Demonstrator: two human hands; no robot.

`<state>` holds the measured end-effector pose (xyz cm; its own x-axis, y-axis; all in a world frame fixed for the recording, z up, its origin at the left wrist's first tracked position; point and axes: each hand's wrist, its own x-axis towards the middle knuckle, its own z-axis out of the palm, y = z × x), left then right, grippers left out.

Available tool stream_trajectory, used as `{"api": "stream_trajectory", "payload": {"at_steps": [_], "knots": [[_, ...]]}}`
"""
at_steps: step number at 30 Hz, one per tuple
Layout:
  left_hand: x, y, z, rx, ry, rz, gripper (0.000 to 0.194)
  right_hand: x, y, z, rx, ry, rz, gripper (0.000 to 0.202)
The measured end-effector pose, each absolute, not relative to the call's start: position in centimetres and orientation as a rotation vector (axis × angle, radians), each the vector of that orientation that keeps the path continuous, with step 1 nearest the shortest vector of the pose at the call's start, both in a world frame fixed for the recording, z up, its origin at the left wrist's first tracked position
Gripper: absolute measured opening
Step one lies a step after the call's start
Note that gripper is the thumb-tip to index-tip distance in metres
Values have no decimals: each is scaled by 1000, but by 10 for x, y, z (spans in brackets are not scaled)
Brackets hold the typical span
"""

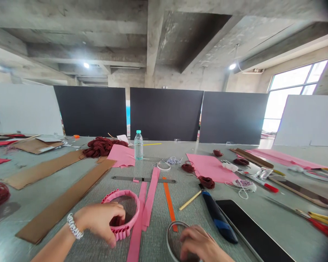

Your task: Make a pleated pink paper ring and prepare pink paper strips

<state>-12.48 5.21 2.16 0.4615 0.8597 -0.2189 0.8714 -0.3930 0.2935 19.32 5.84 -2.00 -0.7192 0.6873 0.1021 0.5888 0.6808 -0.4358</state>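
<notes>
My left hand [104, 218] is closed on the near left side of a pink ring [137, 205], with fingers inside it and the thumb outside. Small pleated loops run along part of the ring's outer side. My right hand [199, 242] curls over the right side of a roll of tape [168, 236], its fingertips inside the roll. Between the hands lie two long pink strips [150, 203]. Close to the roll, an orange strip [168, 196] reaches under its far edge.
A steel ruler [153, 179] lies beyond the strips. A blue-handled cutter [218, 216] and a phone [248, 229] are at right, with scissors [303, 214] farther out. A water bottle [138, 145] stands behind. Cardboard strips [68, 200] and dark red yarn [101, 146] lie left.
</notes>
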Motion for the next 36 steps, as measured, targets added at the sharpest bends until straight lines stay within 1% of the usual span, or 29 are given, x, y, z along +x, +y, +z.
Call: {"api": "stream_trajectory", "payload": {"at_steps": [2, 3, 6, 8, 10, 12, 15, 17, 19, 23, 27, 28, 29, 30, 32, 36], "knots": [[-126, 52, 21, 2342, 1538, -62, 32, 182, 62, -2, -1058, -2634, 563, 16], [-127, 52, 21, 2322, 1566, -65, 32, 173, 68, 9, -1071, -2588, 536, 14], [-129, 53, 20, 2293, 1601, -41, 39, 131, 106, 31, -946, -2583, 393, 14], [-131, 53, 17, 2311, 1640, -31, 44, 97, 143, 32, -998, -2579, 340, 18], [-132, 53, 14, 2318, 1696, -40, 42, 64, 177, 23, -1034, -2570, 326, 18], [-133, 53, 10, 2312, 1712, -60, 35, 40, 200, 9, -1073, -2556, 320, 18], [-131, 53, 6, 2372, 1699, -34, 21, 20, 212, -9, -1084, -2549, 338, 20], [-127, 53, 7, 2407, 1684, 32, 10, 14, 210, -15, -1073, -2534, 369, 18], [-122, 51, 13, 2369, 1686, 158, 7, 14, 207, -14, -1048, -2501, 430, 15], [-111, 48, 33, 2136, 1659, 670, 9, 30, 194, 7, -934, -2373, 672, 12], [-97, 47, 38, 1838, 1308, 1197, 11, 68, 158, 35, -711, -2250, 1008, 22], [-94, 47, 34, 1778, 1233, 1301, 10, 77, 146, 39, -631, -2201, 1115, 22], [-90, 47, 29, 1735, 1178, 1381, 10, 86, 135, 42, -474, -2005, 1388, 19], [-87, 46, 23, 1713, 1136, 1432, 11, 93, 124, 42, -358, -1850, 1603, 18], [-81, 46, 10, 1717, 1104, 1460, 14, 102, 108, 38, -226, -1602, 1845, 17], [-72, 43, -4, 1746, 1175, 1431, 18, 103, 98, 25, -178, -1425, 1987, 16]]}}
